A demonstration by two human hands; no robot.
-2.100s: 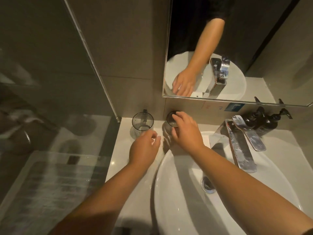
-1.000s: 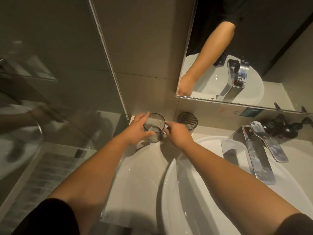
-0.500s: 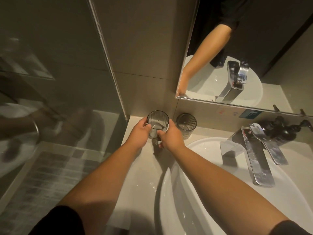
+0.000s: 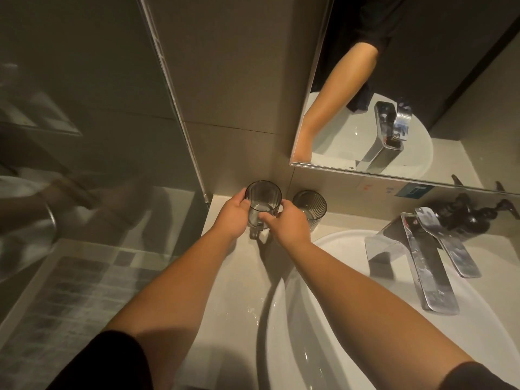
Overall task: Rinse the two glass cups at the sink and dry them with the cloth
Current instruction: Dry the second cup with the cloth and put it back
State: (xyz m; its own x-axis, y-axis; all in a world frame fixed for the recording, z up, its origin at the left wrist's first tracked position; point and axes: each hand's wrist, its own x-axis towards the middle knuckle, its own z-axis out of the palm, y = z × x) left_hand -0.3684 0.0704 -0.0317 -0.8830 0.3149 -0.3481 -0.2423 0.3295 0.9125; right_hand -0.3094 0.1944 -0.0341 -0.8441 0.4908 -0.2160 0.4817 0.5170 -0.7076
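Observation:
A smoky ribbed glass cup [image 4: 263, 197] is held a little above the white counter at the back left corner. My left hand [image 4: 235, 216] grips its left side and my right hand [image 4: 287, 223] grips its right side near the base. The cup's handle [image 4: 254, 232] points down toward me between the hands. A second ribbed glass cup [image 4: 311, 205] stands upright on the counter just right of the held one, against the wall. No cloth shows in this view.
The white oval sink basin [image 4: 323, 333] lies to the right, with a chrome faucet [image 4: 422, 263] over it. Dark soap dispensers [image 4: 464, 215] stand behind the faucet. A mirror [image 4: 394, 80] hangs above, and a glass shower partition [image 4: 168, 94] bounds the counter's left.
Both hands closed on the left cup and lifted it slightly off the counter. The right hand left the second cup, which stays by the wall.

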